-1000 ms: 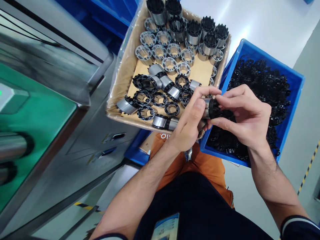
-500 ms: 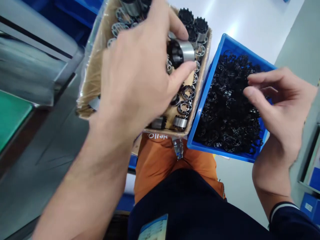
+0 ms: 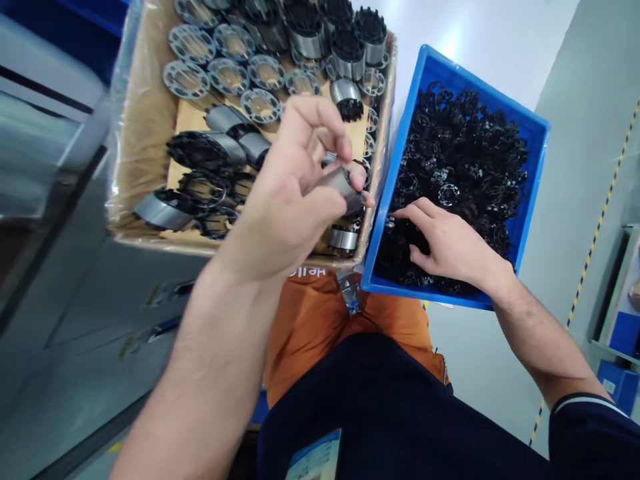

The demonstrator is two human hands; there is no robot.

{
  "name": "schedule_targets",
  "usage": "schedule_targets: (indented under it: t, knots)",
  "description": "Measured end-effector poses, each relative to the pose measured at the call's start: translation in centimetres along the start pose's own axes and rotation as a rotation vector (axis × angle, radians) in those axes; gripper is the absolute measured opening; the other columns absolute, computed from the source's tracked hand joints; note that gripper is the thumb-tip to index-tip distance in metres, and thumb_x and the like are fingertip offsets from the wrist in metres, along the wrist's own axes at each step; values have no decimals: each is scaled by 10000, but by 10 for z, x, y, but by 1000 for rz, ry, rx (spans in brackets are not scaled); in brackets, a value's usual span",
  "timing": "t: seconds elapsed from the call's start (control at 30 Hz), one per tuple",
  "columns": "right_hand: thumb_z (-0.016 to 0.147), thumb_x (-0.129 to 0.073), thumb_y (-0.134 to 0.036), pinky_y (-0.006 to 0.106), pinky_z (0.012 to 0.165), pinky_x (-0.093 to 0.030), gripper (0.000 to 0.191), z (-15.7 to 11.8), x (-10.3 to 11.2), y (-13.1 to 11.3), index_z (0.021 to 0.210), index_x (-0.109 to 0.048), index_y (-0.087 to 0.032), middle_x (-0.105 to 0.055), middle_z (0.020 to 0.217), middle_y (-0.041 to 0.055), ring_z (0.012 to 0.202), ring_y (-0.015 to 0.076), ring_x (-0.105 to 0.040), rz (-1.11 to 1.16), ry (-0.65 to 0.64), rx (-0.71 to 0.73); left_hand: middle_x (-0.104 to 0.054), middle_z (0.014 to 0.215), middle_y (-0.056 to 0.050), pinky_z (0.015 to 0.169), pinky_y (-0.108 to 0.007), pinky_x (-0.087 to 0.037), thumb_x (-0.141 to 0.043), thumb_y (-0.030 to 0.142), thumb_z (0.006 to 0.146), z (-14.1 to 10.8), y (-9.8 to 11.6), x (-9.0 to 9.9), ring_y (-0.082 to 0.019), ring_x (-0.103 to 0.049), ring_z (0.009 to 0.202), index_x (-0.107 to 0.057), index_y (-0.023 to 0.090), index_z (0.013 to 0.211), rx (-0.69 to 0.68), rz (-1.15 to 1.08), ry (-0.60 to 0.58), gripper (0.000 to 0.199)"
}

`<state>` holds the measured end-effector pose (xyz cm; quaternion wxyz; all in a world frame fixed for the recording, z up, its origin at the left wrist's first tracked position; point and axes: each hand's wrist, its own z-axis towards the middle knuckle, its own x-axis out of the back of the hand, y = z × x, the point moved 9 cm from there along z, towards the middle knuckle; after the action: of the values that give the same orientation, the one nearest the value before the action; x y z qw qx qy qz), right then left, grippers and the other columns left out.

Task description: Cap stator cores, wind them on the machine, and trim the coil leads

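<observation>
A worker's left hand (image 3: 287,200) pinches a silver metal cylinder (image 3: 334,181) between thumb and fingers above a plastic-lined cardboard box (image 3: 145,147). The fingers cover much of the cylinder, and its darker lower end is too blurred to read. Just to the right of that hand, the right hand (image 3: 447,243) dips into a blue bin (image 3: 425,295), thumb and forefinger spread apart over a heap of black toothed pieces (image 3: 465,160); its fingertips fade into the dark heap, and whether they touch a single piece cannot be told. Beyond the left hand stand rows of silver rings (image 3: 263,105) and black-capped cylinders (image 3: 306,33), the farthest cut off by the top edge. The left hand and wrist hide part of the box's contents, and the cylinders lying left of the fingers overlap too closely to count. Past the right hand, only a stretch of glossy white table (image 3: 490,40) shows. Nearer than both hands, a card (image 3: 315,457) against the dark shirt (image 3: 390,413) is cropped by the bottom edge, its print illegible.
</observation>
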<state>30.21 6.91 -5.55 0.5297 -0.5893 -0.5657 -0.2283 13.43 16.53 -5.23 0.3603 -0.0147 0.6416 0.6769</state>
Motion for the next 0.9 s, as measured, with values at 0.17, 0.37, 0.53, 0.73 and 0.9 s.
schedule_targets:
  t: [0.17,0.37,0.53,0.73,0.9]
  knots:
    - [1051,-818,-298,427,878,-665,420,4,6,1,1437,-679,-210,-750,1315,109,921,245,-775,192,144,7,-732,1165,-30,915,-334,-740,-1008,365,914,-18,-21,3,-196,-766,1025,-660,277,1105,49,-154,81,407]
    - [1038,-754,-136,328,809,-611,203,12,-3,1,1174,-654,-248,-780,1070,19,867,195,-755,378,182,36,-765,1089,-29,905,-283,-748,-934,407,1036,-28,-29,-17,-178,-784,1003,-697,257,1068,155,-290,-57,282]
    - [989,-730,-86,294,770,-583,219,10,1,2,1116,-667,-252,-823,1053,2,811,162,-724,410,225,58,-765,1053,-19,907,-256,-755,-931,440,1055,-30,-28,-24,-155,-796,985,-693,232,1044,217,-335,-97,316]
    - [998,-750,-102,284,757,-578,284,1,3,9,1236,-756,-256,-823,989,-19,766,144,-706,397,218,-13,-703,790,27,370,-178,-465,-552,779,1203,-28,-29,-38,-55,-456,367,-659,223,1080,208,-404,-232,579]
    - [871,-867,-52,329,843,-621,551,0,-2,10,1350,-730,-286,-875,1087,-11,869,181,-787,318,117,-130,-527,732,58,327,-155,-291,-554,799,1181,-26,-19,-35,-5,-169,375,-628,212,966,82,-416,-208,630]
